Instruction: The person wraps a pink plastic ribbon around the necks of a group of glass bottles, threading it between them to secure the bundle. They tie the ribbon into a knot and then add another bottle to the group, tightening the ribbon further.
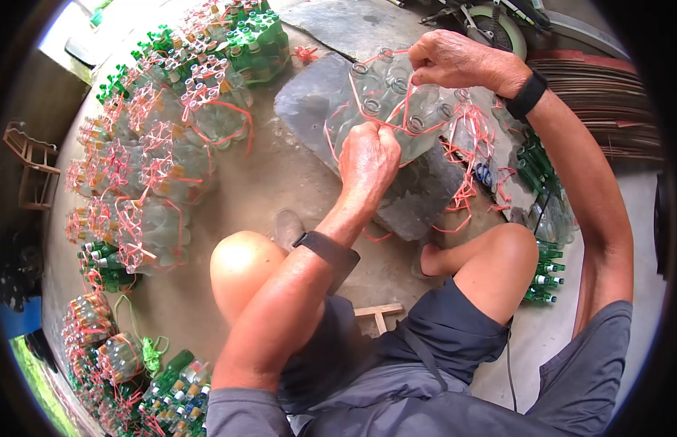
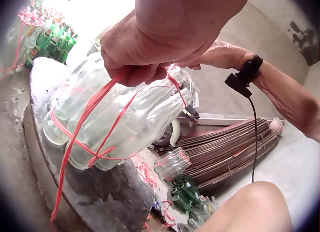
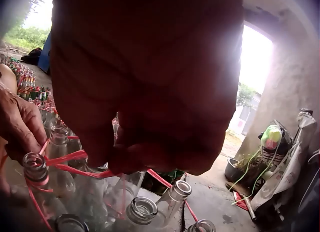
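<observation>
A bundle of clear glass bottles (image 1: 382,79), bound with red plastic string (image 2: 82,124), stands on a grey stone slab (image 1: 415,200). My left hand (image 1: 370,156) grips the string at the near side of the bottle necks, and a long loose tail hangs below it in the left wrist view. Across the bundle, my right hand (image 1: 455,62) pinches another stretch of string, raised above the bottle mouths. String runs between the necks and crosses near the left fingers. Its own back hides most of the right fingertips in the right wrist view.
Many tied bundles of clear bottles (image 1: 160,164) line the left, with green bottles (image 1: 258,51) behind. Loose red string (image 1: 466,193) and blue-handled scissors (image 1: 484,173) lie right of the slab. Stacked brown sheets (image 1: 593,105) and more green bottles (image 1: 536,160) are farther right.
</observation>
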Motion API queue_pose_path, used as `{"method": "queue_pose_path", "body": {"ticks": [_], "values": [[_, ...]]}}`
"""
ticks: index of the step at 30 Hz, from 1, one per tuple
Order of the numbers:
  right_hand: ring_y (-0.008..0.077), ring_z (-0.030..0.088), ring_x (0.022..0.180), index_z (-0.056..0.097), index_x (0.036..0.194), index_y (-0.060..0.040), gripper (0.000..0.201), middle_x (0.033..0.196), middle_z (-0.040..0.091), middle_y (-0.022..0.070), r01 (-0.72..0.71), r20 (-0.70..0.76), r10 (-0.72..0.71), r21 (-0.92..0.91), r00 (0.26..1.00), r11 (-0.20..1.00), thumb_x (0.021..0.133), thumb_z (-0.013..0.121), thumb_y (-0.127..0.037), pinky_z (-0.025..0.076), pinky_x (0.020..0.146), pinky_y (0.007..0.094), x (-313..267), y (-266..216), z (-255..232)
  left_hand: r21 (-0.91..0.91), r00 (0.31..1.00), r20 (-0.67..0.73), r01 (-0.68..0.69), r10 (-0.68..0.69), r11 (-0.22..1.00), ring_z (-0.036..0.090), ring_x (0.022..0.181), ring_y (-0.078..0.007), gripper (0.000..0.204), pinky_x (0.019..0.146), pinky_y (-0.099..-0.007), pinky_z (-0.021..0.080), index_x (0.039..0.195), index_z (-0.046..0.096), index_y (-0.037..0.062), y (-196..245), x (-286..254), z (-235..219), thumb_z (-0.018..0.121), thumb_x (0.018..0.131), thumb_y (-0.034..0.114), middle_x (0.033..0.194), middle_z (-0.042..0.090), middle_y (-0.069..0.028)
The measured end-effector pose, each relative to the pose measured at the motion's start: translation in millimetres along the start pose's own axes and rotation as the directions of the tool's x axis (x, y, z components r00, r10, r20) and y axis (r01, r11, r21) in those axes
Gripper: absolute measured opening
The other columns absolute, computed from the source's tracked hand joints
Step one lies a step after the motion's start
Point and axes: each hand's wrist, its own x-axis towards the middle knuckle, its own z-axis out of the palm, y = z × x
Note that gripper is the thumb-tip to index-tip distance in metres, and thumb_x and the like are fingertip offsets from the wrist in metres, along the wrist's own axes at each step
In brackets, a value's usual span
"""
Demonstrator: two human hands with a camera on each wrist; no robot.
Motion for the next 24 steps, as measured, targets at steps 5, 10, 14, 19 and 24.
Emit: {"method": "queue_pose_path", "body": {"ticks": [5,10,14,19,24], "values": [[0.0333,0.066,0.068,0.07,0.088,0.0047,0.02,0.072,0.065,0.0213,0.068,-0.111,-0.061,0.059,0.992,0.996,0.086,0.073,-0.015,0.051,0.066,0.0433,9.4,5.0,18.6,-0.023,1.0,0.007,0.025,-0.025,0.999,0.068,0.094,-0.0522,0.035,0.084,-0.0563,0.052,0.092,0.07,-0.007,-0.3,-0.3,0.1,0.053,0.095,0.023,0.093,0.069,-0.0335],[0.0328,0.066,0.068,0.071,0.09,0.0049,0.018,0.074,0.067,0.0223,0.081,-0.139,-0.068,0.088,0.988,0.993,0.086,0.072,-0.013,0.051,0.067,0.0441,20.6,4.7,21.4,-0.039,1.0,-0.006,0.006,-0.006,0.999,0.068,0.095,-0.0522,0.033,0.084,-0.0556,0.052,0.092,0.071,-0.0061,-1.8,-0.4,1.2,0.052,0.095,0.021,0.093,0.069,-0.0334],[0.0336,0.067,0.067,0.073,0.092,0.0046,0.019,0.077,0.07,0.0225,0.039,-0.101,-0.027,0.117,0.994,0.992,0.084,0.07,-0.012,0.052,0.065,0.0438,24.4,-9.9,13.2,-0.039,1.0,0.01,0.029,-0.029,0.999,0.068,0.096,-0.0518,0.033,0.085,-0.0548,0.052,0.093,0.071,-0.0057,-1.8,-0.1,1.5,0.051,0.094,0.021,0.093,0.069,-0.0333],[0.0319,0.069,0.068,0.072,0.089,0.0055,0.018,0.074,0.07,0.0211,-0.024,-0.024,0.024,0.009,0.999,1.0,0.081,0.065,-0.009,0.054,0.065,0.0425,44.4,-13.8,15.2,-0.077,1.0,-0.003,0.017,-0.017,0.997,0.068,0.095,-0.0511,0.031,0.085,-0.0539,0.052,0.093,0.07,-0.0061,4.2,-3.4,-1.5,0.05,0.092,0.017,0.092,0.068,-0.0336],[0.0293,0.062,0.05,0.069,0.074,0.0043,0.013,0.06,0.061,0.0216,-0.238,0.1,0.231,0.063,0.968,0.969,0.075,0.059,-0.004,0.048,0.048,0.0426,51.2,-28.7,15.6,-0.076,1.0,-0.001,0.004,-0.004,0.997,0.069,0.092,-0.0508,0.03,0.082,-0.0539,0.052,0.091,0.069,-0.0066,1.9,-2.7,-3.1,0.05,0.091,0.016,0.088,0.068,-0.0333]]}}
